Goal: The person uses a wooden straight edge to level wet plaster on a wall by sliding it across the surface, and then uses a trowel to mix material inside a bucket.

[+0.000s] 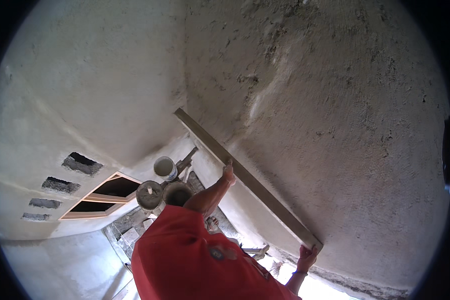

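A long, mortar-smeared straightedge board (265, 194) lies slantwise against the rough grey plastered wall (345, 125). My left hand (228, 173) grips the board's edge near its middle, the arm reaching up from my red shirt (195, 260). My right hand (306, 257) holds the board's lower right end, fingers curled around it. The board's upper end sits near the wall corner.
Below stand a white bucket (165, 168) and two mortar-caked buckets (150, 195) (178, 193). The left wall has a wood-framed niche (105, 196) and several dark block openings (82, 163). A tool handle (255, 250) and bright light at the wall's foot (310, 289) show.
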Available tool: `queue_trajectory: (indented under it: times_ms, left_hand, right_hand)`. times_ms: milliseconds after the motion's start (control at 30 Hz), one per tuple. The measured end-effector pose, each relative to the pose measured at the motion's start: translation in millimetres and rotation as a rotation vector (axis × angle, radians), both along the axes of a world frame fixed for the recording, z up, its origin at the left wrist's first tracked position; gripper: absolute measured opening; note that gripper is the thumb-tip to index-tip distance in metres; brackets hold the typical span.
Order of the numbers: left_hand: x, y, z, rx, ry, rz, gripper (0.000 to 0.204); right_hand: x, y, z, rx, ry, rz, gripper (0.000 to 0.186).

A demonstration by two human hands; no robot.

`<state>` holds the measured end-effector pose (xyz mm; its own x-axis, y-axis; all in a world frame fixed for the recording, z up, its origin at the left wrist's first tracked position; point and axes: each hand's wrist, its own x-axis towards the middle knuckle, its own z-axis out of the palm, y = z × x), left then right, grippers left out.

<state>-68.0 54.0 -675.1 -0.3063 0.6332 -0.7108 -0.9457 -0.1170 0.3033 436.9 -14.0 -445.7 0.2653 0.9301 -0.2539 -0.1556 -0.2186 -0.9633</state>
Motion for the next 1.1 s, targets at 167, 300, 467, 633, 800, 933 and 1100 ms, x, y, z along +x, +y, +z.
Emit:
queue_trajectory:
  times_ms: [167, 300, 467, 633, 800, 933, 1100]
  left_hand:
    - [14.5, 17.3, 24.8, -0.232, -0.044, -0.016, 0.083]
    - [23.3, 19.6, -2.0, -0.321, -0.008, 0.031, 0.093]
    - [17.1, 29.3, -32.2, -0.262, 0.036, -0.046, 0.094]
    - [-33.4, 31.6, -65.0, -0.312, 0.135, -0.038, 0.088]
    - [-36.6, 48.9, -36.3, -0.232, 0.013, 0.02, 0.078]
    - [-42.4, 54.3, -37.9, -0.186, 0.04, 0.043, 0.064]
    - [-57.7, 42.7, -62.4, -0.352, 0.133, 0.075, 0.087]
  right_hand:
    - [5.5, -2.5, 10.9, -0.153, 0.096, 0.06, 0.035]
    - [11.2, -13.5, -11.3, -0.25, 0.063, 0.033, 0.039]
    - [61.5, -10.4, -105.0, -0.085, -0.61, 0.337, 0.046]
    - [6.9, 14.2, -114.3, -0.029, -0.688, 0.594, 0.04]
    - [-6.6, 16.4, -124.0, -0.312, -0.111, 0.232, 0.039]
    - [-39.2, 11.7, -98.5, -0.324, -0.052, 0.168, 0.035]
    - [-34.2, 17.8, -117.7, -0.162, -0.484, 0.4, 0.047]
